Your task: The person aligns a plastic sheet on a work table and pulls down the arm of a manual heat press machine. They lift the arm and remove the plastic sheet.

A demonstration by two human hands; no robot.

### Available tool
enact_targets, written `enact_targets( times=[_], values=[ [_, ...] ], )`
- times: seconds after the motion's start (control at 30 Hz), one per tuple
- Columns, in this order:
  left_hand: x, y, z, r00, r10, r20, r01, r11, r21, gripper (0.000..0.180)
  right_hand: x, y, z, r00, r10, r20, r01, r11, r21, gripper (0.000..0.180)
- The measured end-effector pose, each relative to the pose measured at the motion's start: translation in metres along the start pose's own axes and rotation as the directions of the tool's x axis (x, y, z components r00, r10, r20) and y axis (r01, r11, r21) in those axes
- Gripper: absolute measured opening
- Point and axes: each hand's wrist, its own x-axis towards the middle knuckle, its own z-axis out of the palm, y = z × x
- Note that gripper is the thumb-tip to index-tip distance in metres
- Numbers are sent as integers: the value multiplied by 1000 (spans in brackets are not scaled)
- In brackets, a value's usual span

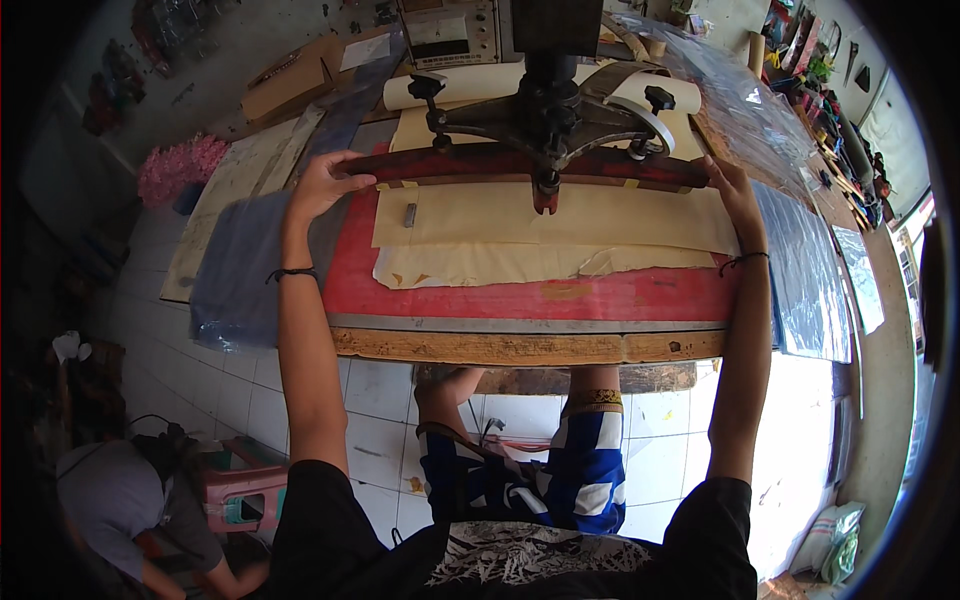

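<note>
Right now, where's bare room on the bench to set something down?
Best: the red sheet's front strip, between the cream paper's torn edge and the grey edging. Smaller patch: left of the paper. Crowded: the dark bar, left hand and right hand at its ends, black press frame over its middle.

bar (480, 165) | long, dark reddish-brown | crosswise, roughly level | over tan sheets (500, 218)
</note>
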Motion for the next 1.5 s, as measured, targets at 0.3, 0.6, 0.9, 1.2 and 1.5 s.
enact_targets(
  times=[0.3, 0.6, 0.9, 1.2, 1.5],
  values=[
    [1, 1, 2, 999, 16, 27, -17, 1000, 22, 37, 2, 4, -3, 1000, 10, 17, -10, 1000, -25, 61],
    [0, -2, -1, 999, 13, 36, -14, 999, 40, 32, -2, -10, 0, 999, 24, -28, -25, 1000, -18, 61],
    [-3, 7, 3, 1000, -6, 19, 4, 995, 102, 31, 0, -5, -4, 1000, -10, -5, 10, 998, -60, 63],
    [0, 0, 2, 997, 77, -13, -73, 973, 218, 36, 2, 4, -3, 1000, -3, -9, 2, 1000, -19, 59],
    [1, 1, -1, 1000, 14, 3, -14, 986, 165, 37, 0, -3, 1, 999, -33, 25, 36, 993, -108, 45]
  ],
)
